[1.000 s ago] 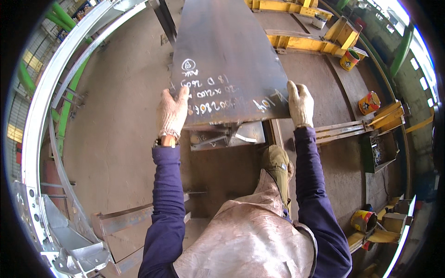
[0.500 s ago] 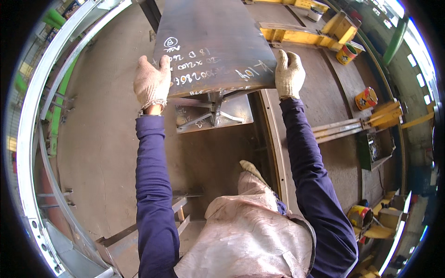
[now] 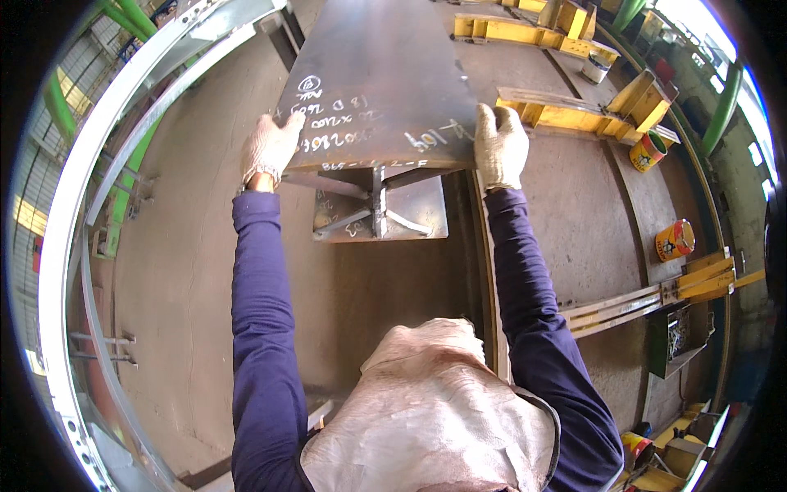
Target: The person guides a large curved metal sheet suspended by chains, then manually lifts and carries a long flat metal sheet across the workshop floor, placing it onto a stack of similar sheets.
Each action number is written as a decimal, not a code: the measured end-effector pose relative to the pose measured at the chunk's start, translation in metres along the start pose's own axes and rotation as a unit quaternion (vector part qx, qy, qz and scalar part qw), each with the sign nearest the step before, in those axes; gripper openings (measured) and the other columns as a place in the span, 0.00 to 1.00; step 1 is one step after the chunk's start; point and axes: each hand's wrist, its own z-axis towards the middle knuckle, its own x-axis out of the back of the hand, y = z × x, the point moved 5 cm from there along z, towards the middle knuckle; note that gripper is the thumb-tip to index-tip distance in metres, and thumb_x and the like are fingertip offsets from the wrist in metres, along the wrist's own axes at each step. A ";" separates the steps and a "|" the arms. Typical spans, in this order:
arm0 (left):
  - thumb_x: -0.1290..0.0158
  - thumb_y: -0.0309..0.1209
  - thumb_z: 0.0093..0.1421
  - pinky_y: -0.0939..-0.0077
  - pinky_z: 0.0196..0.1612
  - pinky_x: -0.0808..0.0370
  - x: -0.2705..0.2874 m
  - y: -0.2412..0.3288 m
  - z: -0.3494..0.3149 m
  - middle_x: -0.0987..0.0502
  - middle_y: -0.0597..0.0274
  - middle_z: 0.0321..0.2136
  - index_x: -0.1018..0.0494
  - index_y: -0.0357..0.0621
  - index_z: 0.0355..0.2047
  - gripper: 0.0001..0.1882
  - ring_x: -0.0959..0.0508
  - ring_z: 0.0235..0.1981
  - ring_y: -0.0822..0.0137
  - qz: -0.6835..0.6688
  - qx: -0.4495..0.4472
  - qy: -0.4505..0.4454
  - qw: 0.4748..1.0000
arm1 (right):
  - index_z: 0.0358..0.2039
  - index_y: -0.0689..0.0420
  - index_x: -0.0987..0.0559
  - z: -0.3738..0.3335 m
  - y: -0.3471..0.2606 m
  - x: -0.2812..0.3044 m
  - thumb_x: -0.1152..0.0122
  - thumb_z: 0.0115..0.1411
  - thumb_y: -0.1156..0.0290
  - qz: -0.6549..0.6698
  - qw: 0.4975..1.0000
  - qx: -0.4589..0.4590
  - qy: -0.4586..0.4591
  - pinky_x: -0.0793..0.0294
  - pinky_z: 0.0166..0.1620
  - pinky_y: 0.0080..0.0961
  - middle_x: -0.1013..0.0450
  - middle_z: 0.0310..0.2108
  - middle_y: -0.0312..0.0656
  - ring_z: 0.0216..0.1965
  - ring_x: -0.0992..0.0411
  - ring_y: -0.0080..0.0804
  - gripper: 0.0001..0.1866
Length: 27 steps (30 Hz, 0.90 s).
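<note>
A long dark steel plate (image 3: 381, 82) with white chalk markings stretches away in front of me, its near end rusty. My gloved left hand (image 3: 270, 149) grips the plate's left edge near that end. On the opposite edge, my gloved right hand (image 3: 502, 149) has hold in the same way. Both thumbs lie toward the top, and the fingers curled under the edges are partly hidden. Below the plate's end stands a narrow upright steel web (image 3: 379, 205) with slanting braces, above a lower steel plate (image 3: 430, 228).
A steel rail (image 3: 492, 303) runs along the floor, right of the plate. Farther right are yellow steel beams (image 3: 557, 116), a paint bucket (image 3: 675, 240), another bucket (image 3: 648, 152) and a green metal box (image 3: 679, 340). A pale curved metal frame (image 3: 61, 271) borders the left.
My view has shifted, so the things at the right sit lower and farther right. Both hands keep their hold on the plate's edges. My foot has gone out of sight behind the apron.
</note>
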 end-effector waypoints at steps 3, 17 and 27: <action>0.46 0.62 0.60 0.52 0.56 0.23 0.000 -0.004 -0.009 0.16 0.40 0.44 0.25 0.34 0.55 0.41 0.17 0.51 0.44 0.053 0.025 0.025 0.998 | 0.48 0.62 0.20 0.000 0.006 -0.002 0.36 0.64 0.49 0.002 0.999 -0.012 -0.033 0.21 0.48 0.39 0.18 0.37 0.54 0.42 0.18 0.50 0.27; 0.47 0.64 0.60 0.51 0.57 0.24 0.008 0.005 -0.044 0.17 0.39 0.48 0.23 0.35 0.53 0.41 0.18 0.53 0.43 0.052 0.024 0.063 0.996 | 0.38 0.66 0.17 0.012 0.034 -0.006 0.39 0.61 0.43 0.005 0.993 -0.011 -0.118 0.24 0.52 0.42 0.19 0.39 0.62 0.46 0.20 0.58 0.31; 0.46 0.62 0.60 0.49 0.53 0.21 0.020 0.019 -0.088 0.19 0.34 0.48 0.24 0.32 0.51 0.40 0.18 0.51 0.40 0.043 0.006 0.117 0.992 | 0.43 0.65 0.16 0.006 0.030 0.017 0.38 0.64 0.49 0.060 0.995 -0.032 -0.067 0.24 0.51 0.35 0.18 0.39 0.56 0.44 0.19 0.46 0.27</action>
